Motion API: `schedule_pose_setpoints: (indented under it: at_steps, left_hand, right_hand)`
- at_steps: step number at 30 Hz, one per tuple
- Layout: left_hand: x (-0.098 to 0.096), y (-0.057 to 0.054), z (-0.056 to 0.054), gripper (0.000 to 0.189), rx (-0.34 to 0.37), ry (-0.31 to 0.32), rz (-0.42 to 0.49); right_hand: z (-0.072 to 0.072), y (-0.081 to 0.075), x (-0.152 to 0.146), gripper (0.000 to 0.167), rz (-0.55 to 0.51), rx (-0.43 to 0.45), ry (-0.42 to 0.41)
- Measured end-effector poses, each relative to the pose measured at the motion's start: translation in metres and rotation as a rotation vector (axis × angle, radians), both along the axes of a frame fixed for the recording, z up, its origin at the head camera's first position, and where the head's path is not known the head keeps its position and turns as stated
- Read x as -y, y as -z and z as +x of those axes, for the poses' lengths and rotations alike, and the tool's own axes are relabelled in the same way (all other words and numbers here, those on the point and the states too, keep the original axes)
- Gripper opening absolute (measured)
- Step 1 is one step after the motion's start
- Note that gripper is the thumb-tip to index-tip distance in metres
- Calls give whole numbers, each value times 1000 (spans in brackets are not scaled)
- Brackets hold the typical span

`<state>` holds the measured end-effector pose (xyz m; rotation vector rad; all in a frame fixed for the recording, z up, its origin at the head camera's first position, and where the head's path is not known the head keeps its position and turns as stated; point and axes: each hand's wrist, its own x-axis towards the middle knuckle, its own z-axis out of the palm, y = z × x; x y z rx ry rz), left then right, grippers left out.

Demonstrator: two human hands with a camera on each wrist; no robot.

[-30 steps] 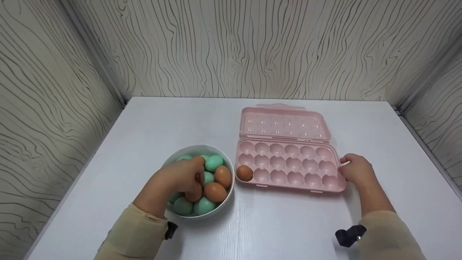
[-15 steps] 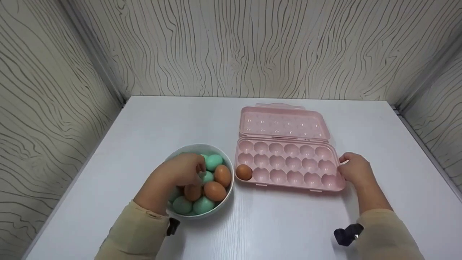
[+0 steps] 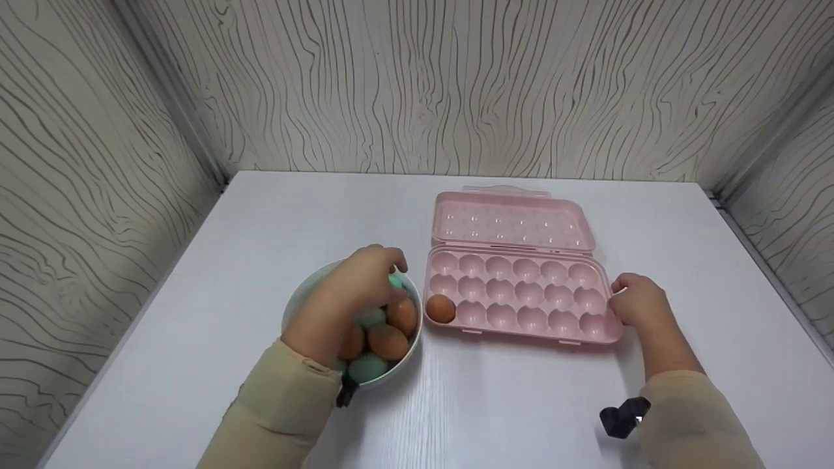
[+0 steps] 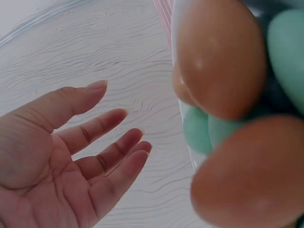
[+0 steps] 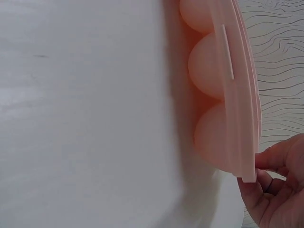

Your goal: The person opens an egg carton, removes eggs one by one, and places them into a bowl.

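My left hand (image 3: 365, 277) hovers over the far side of the white bowl (image 3: 298, 301), holding nothing. In the left wrist view its fingers are spread and loosely bent, with eggs beside them. Brown eggs (image 3: 388, 342) and green eggs (image 3: 368, 368) fill the bowl, partly hidden by the hand and forearm. To the right lies a pink egg tray (image 3: 515, 335) with its lid (image 3: 511, 225) laid back. One brown egg (image 3: 441, 309) sits in its near left cup. My right hand (image 3: 642, 301) pinches the tray's right edge between thumb and fingers.
The bowl stands close against the tray's left end on a white table (image 3: 313, 208). Wood-grain patterned panels (image 3: 417, 85) enclose the table at the back and sides. A black camera mount (image 3: 623, 417) juts from the right sleeve.
My left hand has drawn off the eggs on the bowl's left and shifted right and away from me, its fingers spreading. The right hand keeps its grip on the tray edge.
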<state>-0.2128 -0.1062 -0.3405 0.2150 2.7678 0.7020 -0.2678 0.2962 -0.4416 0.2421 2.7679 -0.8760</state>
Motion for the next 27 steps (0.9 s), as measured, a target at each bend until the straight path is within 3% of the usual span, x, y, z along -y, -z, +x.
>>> schedule_pose_setpoints:
  at_steps: [10, 16, 21, 27]
  left_hand:
    - [-45, 13, -9, 40, 43, 52, 81]
    - [-69, 28, -17, 36, -43, 156, -86]
    - [-78, 40, -22, 31, -9, 154, -158]
    - [-87, 53, -26, 19, 21, 205, -247]
  right_hand:
    - [1, -1, 2, 27, 9, -2, 0]
    - [0, 0, 3, 25, 9, 0, -4]
    - [0, -1, 3, 25, 18, -6, -14]
    - [0, -1, 3, 27, 21, 5, -12]
